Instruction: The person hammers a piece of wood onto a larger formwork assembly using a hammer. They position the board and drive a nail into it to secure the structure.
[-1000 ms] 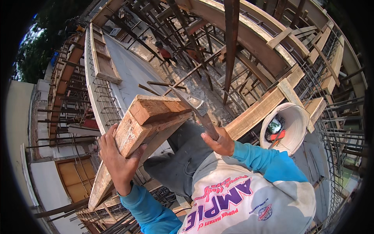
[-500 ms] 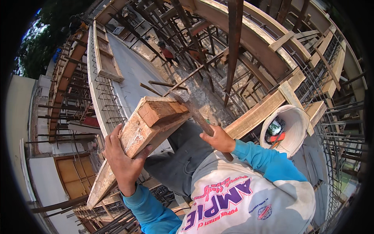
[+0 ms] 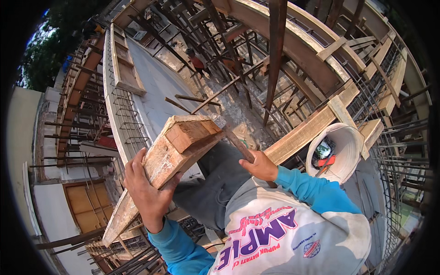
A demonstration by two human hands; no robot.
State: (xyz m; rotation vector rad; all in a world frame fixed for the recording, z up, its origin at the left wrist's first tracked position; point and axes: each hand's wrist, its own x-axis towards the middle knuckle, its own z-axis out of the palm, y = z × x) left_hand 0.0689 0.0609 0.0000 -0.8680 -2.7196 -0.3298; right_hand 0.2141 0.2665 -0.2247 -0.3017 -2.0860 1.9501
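My left hand (image 3: 150, 190) is closed round the edge of a long, cement-stained wooden board (image 3: 161, 158), fingers along its far side and thumb on the near side. A short, reddish-brown wood block (image 3: 187, 135) sits at the board's upper end. In my right hand (image 3: 261, 166) is a hammer, gripped by its wooden handle (image 3: 239, 145). Its head is blurred and lies close to the board's right-hand tip, beside the block; whether it touches cannot be made out. The board slants down to the lower left, over my dark trousers (image 3: 204, 192).
A white bucket (image 3: 350, 158) with a red-orange item inside stands to my right, beside a timber beam (image 3: 302, 137). Steel rebar cages (image 3: 121, 110) and dark props (image 3: 275, 59) surround me. Another person (image 3: 197, 63) is on the ground far below.
The hammer has shifted slightly right and down, its handle tilted a little differently. My left hand and the board stay nearly in place.
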